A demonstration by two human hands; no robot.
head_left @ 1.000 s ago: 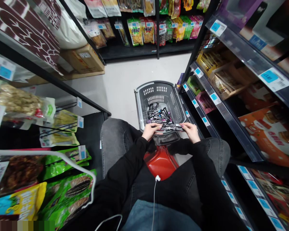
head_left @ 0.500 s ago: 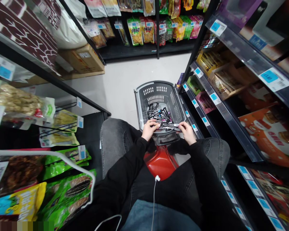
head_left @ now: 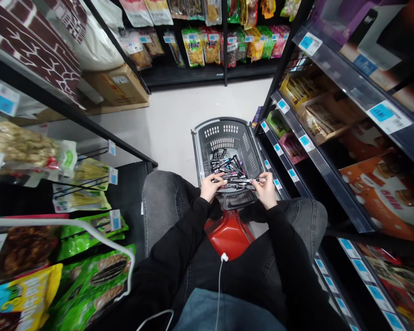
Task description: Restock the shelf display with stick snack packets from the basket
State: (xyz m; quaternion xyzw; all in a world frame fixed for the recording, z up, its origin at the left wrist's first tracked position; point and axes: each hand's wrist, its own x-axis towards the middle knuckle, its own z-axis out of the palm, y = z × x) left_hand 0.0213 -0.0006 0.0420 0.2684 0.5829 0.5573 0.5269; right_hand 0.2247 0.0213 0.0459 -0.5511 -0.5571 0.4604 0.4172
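Observation:
A dark grey shopping basket (head_left: 197, 151) stands on the floor between my knees. Inside it lies a loose heap of slim, pen-like sticks (head_left: 227, 164), mostly black and silver with bits of blue and pink. Over the basket's near end, my left hand (head_left: 209, 187) pinches the left end of a slim black-and-silver stick (head_left: 239, 181) between thumb and fingers. My right hand (head_left: 267, 191) has its thumb and fingertips closed on the right end. Other sticks lie just below it, and whether the hands grip those too is hard to see.
Shelves with blue price labels (head_left: 307, 142) run close along my right. At my left hang snack bags (head_left: 86, 276) behind a white rail (head_left: 89, 230). A cardboard box (head_left: 119, 87) is at the far left. A red glossy surface (head_left: 230, 236) is below the basket handle (head_left: 239, 200).
My right hand has turned more upright, its fingers shifting slightly in along the stick. My left hand has moved slightly left and down. The view has shifted a little.

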